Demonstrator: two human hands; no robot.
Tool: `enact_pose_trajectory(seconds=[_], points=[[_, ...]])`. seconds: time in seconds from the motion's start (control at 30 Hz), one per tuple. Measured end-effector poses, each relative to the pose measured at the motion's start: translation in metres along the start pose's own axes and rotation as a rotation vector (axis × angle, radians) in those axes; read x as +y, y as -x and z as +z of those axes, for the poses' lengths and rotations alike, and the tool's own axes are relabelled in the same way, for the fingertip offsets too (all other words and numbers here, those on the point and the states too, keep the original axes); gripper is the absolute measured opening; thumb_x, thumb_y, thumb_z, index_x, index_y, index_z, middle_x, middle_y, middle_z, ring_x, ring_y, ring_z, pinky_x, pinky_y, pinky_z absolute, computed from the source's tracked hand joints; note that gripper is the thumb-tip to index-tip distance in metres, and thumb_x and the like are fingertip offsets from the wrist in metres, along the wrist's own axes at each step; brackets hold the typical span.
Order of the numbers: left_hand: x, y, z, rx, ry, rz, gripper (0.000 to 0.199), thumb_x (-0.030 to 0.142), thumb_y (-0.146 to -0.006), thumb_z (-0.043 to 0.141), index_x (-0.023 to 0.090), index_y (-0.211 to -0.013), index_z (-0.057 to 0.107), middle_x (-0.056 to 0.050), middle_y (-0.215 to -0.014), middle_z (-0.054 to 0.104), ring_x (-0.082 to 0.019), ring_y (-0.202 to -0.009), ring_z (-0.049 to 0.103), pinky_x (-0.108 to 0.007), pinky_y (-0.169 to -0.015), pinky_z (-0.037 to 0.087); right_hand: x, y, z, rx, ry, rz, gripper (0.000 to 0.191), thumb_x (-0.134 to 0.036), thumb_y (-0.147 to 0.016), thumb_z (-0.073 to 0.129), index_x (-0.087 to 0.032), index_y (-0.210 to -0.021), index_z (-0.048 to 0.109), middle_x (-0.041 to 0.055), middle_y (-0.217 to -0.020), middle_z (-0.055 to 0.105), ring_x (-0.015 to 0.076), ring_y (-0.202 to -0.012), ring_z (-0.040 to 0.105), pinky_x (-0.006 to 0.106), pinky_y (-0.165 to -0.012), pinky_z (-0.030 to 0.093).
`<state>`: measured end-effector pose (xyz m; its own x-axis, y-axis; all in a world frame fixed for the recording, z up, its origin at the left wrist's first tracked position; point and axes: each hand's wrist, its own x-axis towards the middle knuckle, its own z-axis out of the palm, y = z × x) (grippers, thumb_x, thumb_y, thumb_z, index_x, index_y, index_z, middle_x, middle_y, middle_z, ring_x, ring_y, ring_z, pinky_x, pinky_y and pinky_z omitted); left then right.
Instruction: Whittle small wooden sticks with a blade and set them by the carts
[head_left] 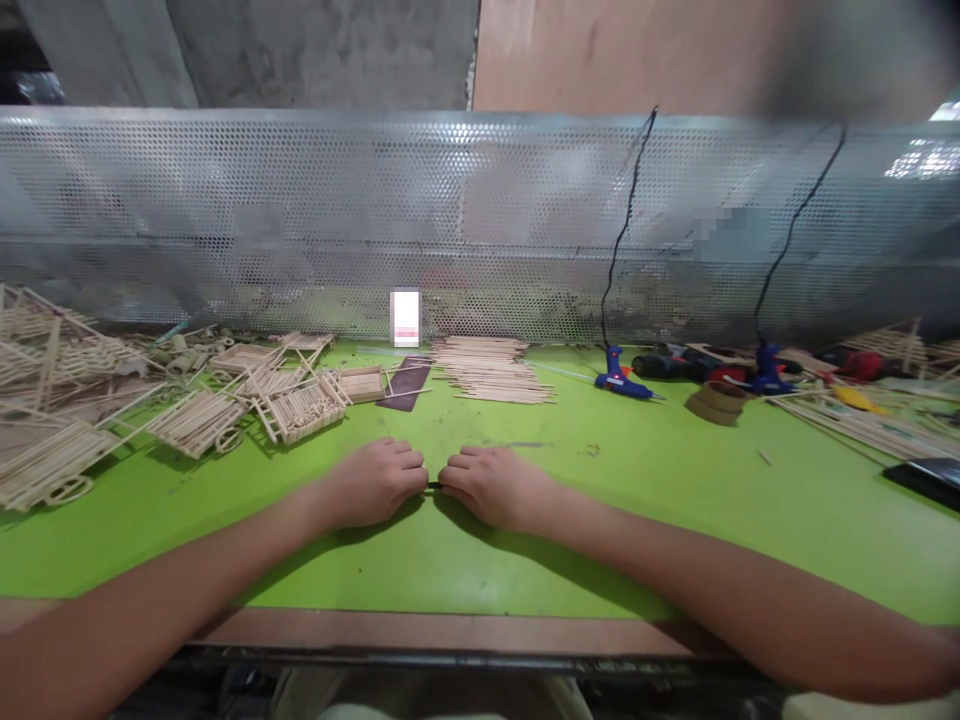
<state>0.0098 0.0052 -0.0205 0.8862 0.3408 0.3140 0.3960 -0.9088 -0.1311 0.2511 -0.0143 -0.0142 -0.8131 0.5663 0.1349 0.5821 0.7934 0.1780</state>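
Observation:
Low over the green tabletop (pixel 480 570), my left hand (pixel 379 482) and my right hand (pixel 495 487) face each other, both with fingers curled closed. A short length of a thin dark rod (pixel 433 486) shows in the narrow gap between them, and each hand grips one side of it. Its ends are hidden inside my fingers, so its exact kind cannot be made out. Just beyond the hands lies a pile of thin wooden sticks (pixel 491 370). Beside that pile is a dark flat rectangular sheet (pixel 407 384).
Small stick-built carts (pixel 304 408) crowd the left side. A blue glue gun (pixel 624 380) and another glue gun (pixel 769 372) rest at the right, their cords hanging down. Nearby are a brown tape roll (pixel 716 403) and a black phone-like object (pixel 926 480). A perforated metal screen (pixel 315 200) stands behind.

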Motion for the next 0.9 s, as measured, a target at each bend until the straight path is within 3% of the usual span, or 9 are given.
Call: enact_pose_trajectory(seconds=[0.37,0.67,0.9], points=[[-0.003,-0.006,-0.002,0.005,-0.006,0.071,0.02,0.012,-0.099,0.057,0.018,-0.08,0.06,-0.003,-0.077,0.062,-0.02,-0.073,0.054,-0.035,-0.067,0.038,0.005,0.004,-0.002,0.079,-0.143,-0.02,0.02,-0.023,-0.106,0.054,-0.018,-0.093,0.068,0.0043,-0.086,0.07,0.0174,-0.078,0.059,0.03,-0.07,0.039],[-0.008,0.011,-0.012,-0.022,0.024,0.004,0.026,0.018,-0.104,0.05,0.018,-0.081,0.061,-0.003,-0.078,0.062,-0.018,-0.074,0.054,-0.033,-0.067,0.035,-0.006,-0.016,-0.004,0.013,-0.096,0.033,0.021,-0.029,-0.107,0.055,-0.018,-0.1,0.071,0.0062,-0.092,0.074,0.0189,-0.084,0.065,0.031,-0.072,0.043],[-0.008,0.013,-0.01,-0.016,0.042,-0.052,0.024,0.024,-0.106,0.047,0.017,-0.091,0.065,-0.004,-0.085,0.067,-0.018,-0.076,0.058,-0.034,-0.071,0.039,-0.006,-0.014,-0.007,-0.052,-0.021,0.04,0.026,-0.033,-0.109,0.049,-0.017,-0.106,0.07,0.0072,-0.099,0.075,0.0203,-0.087,0.066,0.032,-0.073,0.044]])
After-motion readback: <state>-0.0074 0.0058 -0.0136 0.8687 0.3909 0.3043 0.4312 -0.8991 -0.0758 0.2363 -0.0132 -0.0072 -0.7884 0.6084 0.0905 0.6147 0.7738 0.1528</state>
